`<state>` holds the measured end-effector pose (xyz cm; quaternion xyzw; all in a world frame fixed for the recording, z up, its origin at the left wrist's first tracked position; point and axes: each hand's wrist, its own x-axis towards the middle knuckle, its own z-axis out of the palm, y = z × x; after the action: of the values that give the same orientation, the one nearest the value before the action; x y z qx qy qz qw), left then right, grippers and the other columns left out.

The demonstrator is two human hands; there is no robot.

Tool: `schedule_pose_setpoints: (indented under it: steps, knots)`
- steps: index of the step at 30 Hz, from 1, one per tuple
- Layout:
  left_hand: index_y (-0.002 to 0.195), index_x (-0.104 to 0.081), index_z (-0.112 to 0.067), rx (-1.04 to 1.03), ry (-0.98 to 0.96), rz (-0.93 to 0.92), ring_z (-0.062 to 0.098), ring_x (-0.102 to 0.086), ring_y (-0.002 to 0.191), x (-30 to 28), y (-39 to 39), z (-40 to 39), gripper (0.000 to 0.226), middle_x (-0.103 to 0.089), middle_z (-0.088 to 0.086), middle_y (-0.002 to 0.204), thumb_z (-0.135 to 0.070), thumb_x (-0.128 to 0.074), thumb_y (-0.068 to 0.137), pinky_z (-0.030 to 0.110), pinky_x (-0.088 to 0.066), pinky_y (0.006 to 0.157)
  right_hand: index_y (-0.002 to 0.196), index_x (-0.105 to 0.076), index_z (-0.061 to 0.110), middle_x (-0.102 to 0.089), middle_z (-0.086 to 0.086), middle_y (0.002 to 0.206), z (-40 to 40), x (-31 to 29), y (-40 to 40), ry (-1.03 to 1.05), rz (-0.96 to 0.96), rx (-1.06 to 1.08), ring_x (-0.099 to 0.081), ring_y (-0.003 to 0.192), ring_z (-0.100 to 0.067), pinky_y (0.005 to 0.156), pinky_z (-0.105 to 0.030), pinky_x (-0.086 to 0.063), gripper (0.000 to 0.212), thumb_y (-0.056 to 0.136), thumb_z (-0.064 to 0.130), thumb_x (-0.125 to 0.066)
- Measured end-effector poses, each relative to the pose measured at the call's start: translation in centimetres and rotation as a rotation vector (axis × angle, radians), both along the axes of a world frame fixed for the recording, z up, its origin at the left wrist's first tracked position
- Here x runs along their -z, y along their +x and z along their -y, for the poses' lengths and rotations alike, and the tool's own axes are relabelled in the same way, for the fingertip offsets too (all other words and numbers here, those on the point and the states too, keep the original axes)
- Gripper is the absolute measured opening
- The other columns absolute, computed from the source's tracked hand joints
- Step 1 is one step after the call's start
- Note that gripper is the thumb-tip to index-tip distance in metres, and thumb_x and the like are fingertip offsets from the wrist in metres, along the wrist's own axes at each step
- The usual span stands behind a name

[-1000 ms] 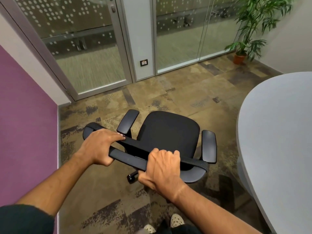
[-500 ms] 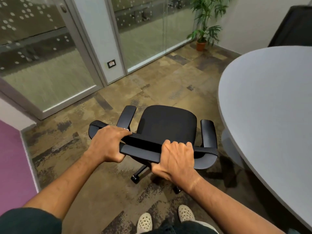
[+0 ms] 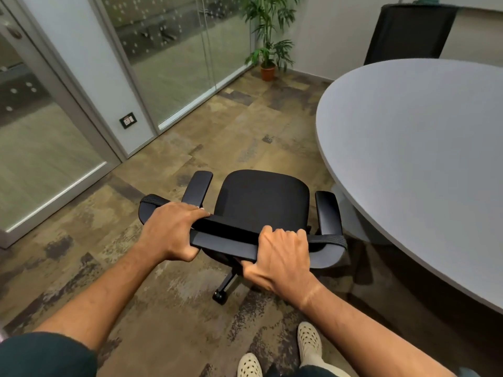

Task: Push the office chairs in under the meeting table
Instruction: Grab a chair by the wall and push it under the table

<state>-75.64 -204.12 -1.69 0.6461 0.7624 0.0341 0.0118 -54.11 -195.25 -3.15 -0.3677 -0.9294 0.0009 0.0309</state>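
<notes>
both hands, left hand and right hand, fingers clamped over the office chair backrest top, are steering it beside the bench near curved edge, not yet under.

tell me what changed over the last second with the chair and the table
The office chair has been wheeled closer to the meeting table; its right armrest now nears the edge. A second chair has come into view. Both hands, left and right, keep their grip on the backrest.
</notes>
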Motion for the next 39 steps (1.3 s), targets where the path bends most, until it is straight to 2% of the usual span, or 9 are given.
schedule_pose_setpoints:
  steps: [5, 18, 23, 31, 36, 39]
  knots:
    - [0.103, -0.073, -0.022, 0.073, 0.006, -0.003, 0.025, -0.069, 0.081, -0.1, -0.8, -1.2, 0.063, -0.074, -0.003, 0.089, -0.034, -0.065, 0.042, 0.037, -0.056, 0.071, 0.06, -0.037, 0.018, -0.032, 0.005, 0.048, 0.2, 0.0, -0.3, 0.001, 0.001, 0.061, -0.026, 0.041, -0.016, 0.057, -0.036, -0.02, 0.04, 0.066, 0.053, -0.055]
    - [0.109, -0.071, -0.02, 0.236, -0.016, 0.004, 0.025, -0.068, 0.093, -0.3, -1.2, -5.7, 0.069, -0.073, -0.002, 0.099, -0.036, -0.058, 0.043, 0.04, -0.056, 0.079, 0.066, -0.043, 0.017, -0.04, 0.004, 0.055, -0.6, -0.1, 0.4, 0.014, -0.03, 0.212, -0.033, 0.047, -0.019, 0.06, -0.037, -0.027, 0.049, 0.072, 0.066, -0.044]
    - [0.114, -0.069, -0.022, 0.293, -0.037, 0.002, 0.025, -0.066, 0.097, -0.2, -0.4, -8.0, 0.071, -0.072, -0.002, 0.103, -0.038, -0.058, 0.045, 0.042, -0.055, 0.081, 0.067, -0.044, 0.018, -0.042, 0.004, 0.056, -1.1, -0.1, 1.5, 0.011, -0.021, 0.28, -0.035, 0.048, -0.018, 0.06, -0.036, -0.027, 0.05, 0.072, 0.067, -0.044]
    - [0.106, -0.071, -0.019, 0.379, -0.008, 0.034, 0.025, -0.067, 0.089, 0.1, 2.0, -10.7, 0.065, -0.072, -0.002, 0.095, -0.04, -0.052, 0.047, 0.04, -0.055, 0.077, 0.069, -0.045, 0.018, -0.042, 0.004, 0.057, -2.2, -0.1, 4.0, -0.008, -0.013, 0.367, -0.036, 0.049, -0.019, 0.059, -0.036, -0.025, 0.051, 0.07, 0.069, -0.05]
    - [0.109, -0.072, -0.018, 0.404, -0.018, 0.015, 0.022, -0.068, 0.098, 0.2, 3.5, -12.3, 0.073, -0.073, -0.002, 0.108, -0.037, -0.059, 0.04, 0.037, -0.053, 0.083, 0.066, -0.046, 0.018, -0.041, 0.003, 0.055, -3.0, 0.3, 5.7, -0.001, -0.018, 0.393, -0.035, 0.047, -0.021, 0.059, -0.036, -0.023, 0.054, 0.066, 0.071, -0.051]
    - [0.11, -0.072, -0.019, 0.426, -0.044, 0.024, 0.022, -0.068, 0.097, 0.4, 4.1, -13.3, 0.072, -0.072, -0.003, 0.107, -0.038, -0.057, 0.042, 0.037, -0.053, 0.084, 0.067, -0.046, 0.018, -0.041, 0.004, 0.056, -3.3, 0.6, 6.2, 0.001, -0.004, 0.423, -0.033, 0.048, -0.022, 0.059, -0.037, -0.022, 0.052, 0.065, 0.07, -0.054]
